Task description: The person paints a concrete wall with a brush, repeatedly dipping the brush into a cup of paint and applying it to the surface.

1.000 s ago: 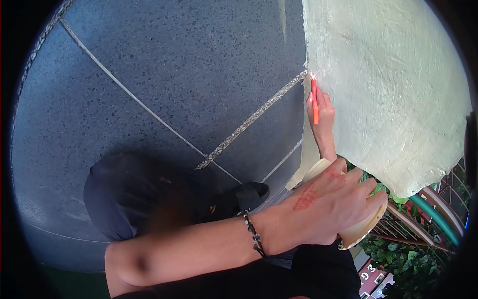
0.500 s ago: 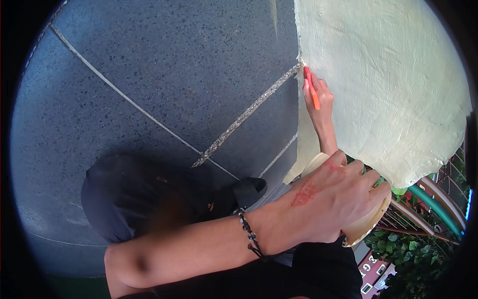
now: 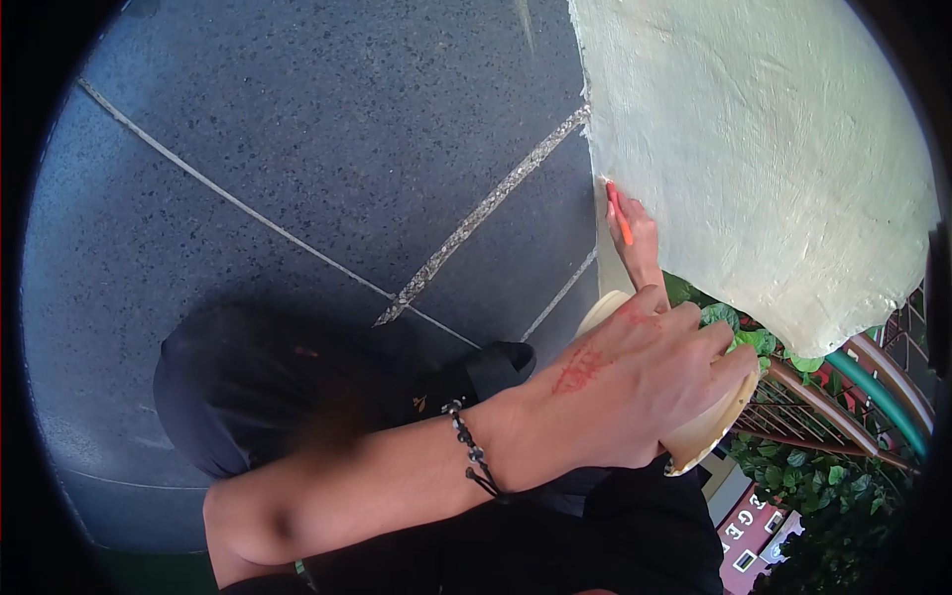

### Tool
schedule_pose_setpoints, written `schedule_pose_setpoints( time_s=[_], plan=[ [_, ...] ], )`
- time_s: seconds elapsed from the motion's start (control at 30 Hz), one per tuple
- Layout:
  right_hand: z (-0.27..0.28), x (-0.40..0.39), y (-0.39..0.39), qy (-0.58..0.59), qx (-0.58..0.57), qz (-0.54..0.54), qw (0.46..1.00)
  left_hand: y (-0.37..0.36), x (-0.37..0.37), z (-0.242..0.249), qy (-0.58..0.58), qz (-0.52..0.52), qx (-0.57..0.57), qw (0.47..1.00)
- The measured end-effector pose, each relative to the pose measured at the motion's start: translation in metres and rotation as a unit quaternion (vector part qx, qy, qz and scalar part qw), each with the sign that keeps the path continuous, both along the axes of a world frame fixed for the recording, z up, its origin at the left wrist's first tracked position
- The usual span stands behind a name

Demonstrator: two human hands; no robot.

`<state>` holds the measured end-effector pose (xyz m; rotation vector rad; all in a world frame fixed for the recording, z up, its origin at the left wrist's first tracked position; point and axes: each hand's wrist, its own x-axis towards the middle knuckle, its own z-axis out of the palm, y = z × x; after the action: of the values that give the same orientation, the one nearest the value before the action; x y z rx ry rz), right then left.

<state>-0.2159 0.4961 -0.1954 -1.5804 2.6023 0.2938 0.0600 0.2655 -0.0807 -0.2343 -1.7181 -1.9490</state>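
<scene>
My right hand (image 3: 636,241) is closed around a paintbrush (image 3: 622,216) with a red-orange handle. The brush tip rests at the edge of the cream-painted wall (image 3: 764,169), where it meets the grey speckled floor. Closer to the camera, my left hand (image 3: 645,382) grips a cream-coloured bowl (image 3: 709,436) from above, its fingers bent over the rim. This hand hides most of the bowl, so its contents cannot be seen. Red marks show on the back of the left hand, and a dark beaded bracelet (image 3: 470,448) circles the wrist.
Pale strips (image 3: 486,213) cross the grey floor (image 3: 327,129). My bent knee (image 3: 228,387) in dark trousers is at lower left. Beyond the wall's ragged lower edge are green leaves (image 3: 793,471), a green pipe (image 3: 883,397), metal railings and a reddish sign (image 3: 744,535) with white letters.
The right hand and brush have moved down the picture along the wall's edge, closer to the bowl. The left hand with the bowl has shifted slightly left and up in view.
</scene>
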Motion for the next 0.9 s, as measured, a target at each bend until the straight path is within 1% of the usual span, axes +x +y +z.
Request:
schedule_pose_setpoints(
  time_s=[0.03,0.07,0.13,0.2,0.23,0.27,0.3,0.33,0.37,0.4,0.47,0.5,0.53,0.6,0.63,0.67,0.7,0.73,0.77,0.8,0.83,0.87,0.9],
  plan=[
    [0.006,-0.001,-0.01,-0.005,-0.035,0.032,0.999,0.002,-0.001,-0.002,-0.007,-0.02,-0.01,1.0],
    [0.012,0.001,-0.018,-0.004,-0.035,0.027,0.999,0.005,-0.002,-0.004,-0.015,-0.04,-0.019,0.999],
    [0.017,0.003,-0.028,0.007,-0.102,0.095,0.99,0.012,-0.004,-0.011,-0.016,-0.054,-0.026,0.998],
    [0.019,-0.004,-0.013,-0.008,-0.093,0.069,0.993,0.014,-0.005,-0.017,-0.026,-0.04,-0.025,0.999],
    [0.022,-0.006,-0.002,-0.025,-0.081,0.048,0.995,0.019,-0.008,-0.024,-0.027,-0.022,-0.045,0.998],
    [0.028,-0.005,0.007,-0.024,-0.093,0.038,0.995,0.019,-0.011,-0.029,-0.023,-0.004,-0.063,0.998],
    [0.035,-0.002,0.015,-0.055,-0.006,-0.01,0.998,0.019,-0.014,-0.035,-0.032,-0.002,-0.087,0.996],
    [0.043,0.003,0.024,-0.09,0.081,-0.059,0.991,0.018,-0.017,-0.04,-0.041,-0.002,-0.112,0.993],
    [0.062,0.015,0.027,-0.137,0.031,-0.051,0.989,0.019,-0.019,-0.05,-0.049,0.007,-0.123,0.991],
    [0.082,0.024,0.029,-0.13,0.02,-0.032,0.991,0.02,-0.022,-0.061,-0.055,0.014,-0.136,0.989],
    [0.128,0.039,0.036,-0.153,-0.025,-0.05,0.987,0.024,-0.027,-0.086,-0.059,0.012,-0.164,0.985],
    [0.147,0.051,0.041,-0.182,-0.08,-0.104,0.974,0.027,-0.027,-0.097,-0.062,0.032,-0.208,0.976],
    [0.167,0.063,0.046,-0.209,-0.137,-0.156,0.956,0.031,-0.027,-0.105,-0.058,0.012,-0.224,0.973],
    [0.21,0.095,0.049,-0.254,-0.219,-0.206,0.919,0.039,-0.028,-0.12,-0.082,0.023,-0.251,0.964],
    [0.223,0.111,0.055,-0.253,-0.263,-0.215,0.906,0.042,-0.027,-0.127,-0.078,0.003,-0.266,0.961],
    [0.233,0.125,0.061,-0.249,-0.305,-0.224,0.891,0.046,-0.027,-0.135,-0.112,-0.019,-0.245,0.963],
    [0.243,0.137,0.065,-0.234,-0.305,-0.221,0.896,0.048,-0.027,-0.142,-0.147,-0.039,-0.225,0.962],
    [0.248,0.146,0.072,-0.232,-0.318,-0.237,0.888,0.051,-0.026,-0.15,-0.145,-0.057,-0.237,0.959],
    [0.251,0.154,0.077,-0.234,-0.305,-0.224,0.896,0.052,-0.026,-0.158,-0.145,-0.044,-0.245,0.958],
    [0.254,0.16,0.083,-0.236,-0.291,-0.212,0.903,0.053,-0.028,-0.155,-0.145,-0.03,-0.253,0.956],
    [0.255,0.165,0.089,-0.246,-0.319,-0.205,0.892,0.054,-0.027,-0.152,-0.171,-0.043,-0.232,0.957],
    [0.25,0.163,0.098,-0.244,-0.375,-0.185,0.875,0.056,-0.027,-0.151,-0.17,-0.06,-0.241,0.954],
    [0.25,0.159,0.104,-0.225,-0.37,-0.168,0.885,0.056,-0.028,-0.155,-0.178,-0.07,-0.24,0.952]
  ],
)
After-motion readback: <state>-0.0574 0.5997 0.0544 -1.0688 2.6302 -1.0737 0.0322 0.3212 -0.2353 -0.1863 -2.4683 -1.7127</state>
